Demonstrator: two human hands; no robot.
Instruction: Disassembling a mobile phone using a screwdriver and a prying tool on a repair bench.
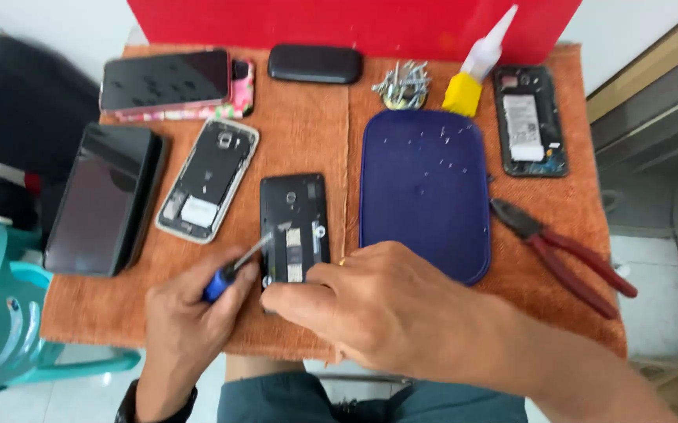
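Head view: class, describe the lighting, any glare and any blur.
Head view: soft even daylight, faint shadows; pale glare on the dark tablet; right hand and left hand slightly motion-soft; the opened phone is sharp; edges bend a little.

The worktop (292, 141) wears an orange cloth. On it lie a dark tablet (100, 200), a stacked phone (168, 80), two opened phones (209, 178) (295, 227), a black case (315, 63), a pile of screws (403, 84), a glue bottle (476, 66), a blue tray (423, 192), a bare phone back (530, 121) and red pliers (562, 254).
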